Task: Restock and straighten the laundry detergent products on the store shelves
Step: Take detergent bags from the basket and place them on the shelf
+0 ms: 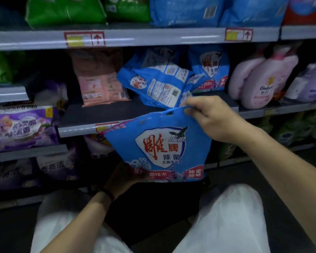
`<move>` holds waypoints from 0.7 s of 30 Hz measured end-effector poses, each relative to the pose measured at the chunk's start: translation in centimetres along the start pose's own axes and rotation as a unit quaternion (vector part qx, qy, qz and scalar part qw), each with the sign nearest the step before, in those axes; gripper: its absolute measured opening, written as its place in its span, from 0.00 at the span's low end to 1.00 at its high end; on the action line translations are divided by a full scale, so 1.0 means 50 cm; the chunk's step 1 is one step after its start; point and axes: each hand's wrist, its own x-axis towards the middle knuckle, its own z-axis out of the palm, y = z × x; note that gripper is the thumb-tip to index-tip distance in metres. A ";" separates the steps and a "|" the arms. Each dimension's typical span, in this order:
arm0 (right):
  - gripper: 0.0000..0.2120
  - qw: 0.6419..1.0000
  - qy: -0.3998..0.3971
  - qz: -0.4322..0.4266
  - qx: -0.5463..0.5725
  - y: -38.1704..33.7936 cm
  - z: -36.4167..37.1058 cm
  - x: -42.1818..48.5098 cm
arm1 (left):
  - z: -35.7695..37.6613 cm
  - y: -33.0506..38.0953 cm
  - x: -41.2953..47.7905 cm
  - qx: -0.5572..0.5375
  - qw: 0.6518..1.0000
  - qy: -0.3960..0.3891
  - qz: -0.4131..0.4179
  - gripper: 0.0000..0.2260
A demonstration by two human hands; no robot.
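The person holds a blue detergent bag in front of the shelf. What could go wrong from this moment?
1. The right hand pinches only the thin top edge of the held blue bag. It may slip or tear, although the left hand is under its bottom.
2. The tilted blue bag lies slumped near the front of the shelf. Pushing the held one in could knock it off.

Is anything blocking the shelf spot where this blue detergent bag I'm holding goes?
Yes. A slumped blue plastic detergent bag lies tilted across the dark shelf in front of the upright blue bag, beyond the held blue bag. Bare shelf shows left of it.
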 end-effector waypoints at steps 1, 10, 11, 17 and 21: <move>0.10 1.000 0.024 -0.001 0.011 0.005 -0.018 0.009 | 0.012 0.011 0.008 -0.012 1.000 -0.008 0.006 0.29; 0.08 0.986 0.139 0.085 0.019 0.091 -0.081 0.030 | 0.160 0.060 0.029 -0.240 0.966 0.071 -0.059 0.22; 0.07 0.981 0.160 0.107 0.023 0.107 -0.082 0.018 | 0.171 0.067 0.032 -0.249 0.963 0.079 -0.064 0.23; 0.37 0.895 0.281 0.267 0.222 0.232 -0.062 -0.082 | 0.224 0.113 0.064 -0.251 0.961 0.098 -0.064 0.27; 0.58 0.847 0.179 0.366 0.340 0.297 0.022 -0.183 | 0.254 0.142 0.102 -0.257 0.959 0.092 -0.073 0.31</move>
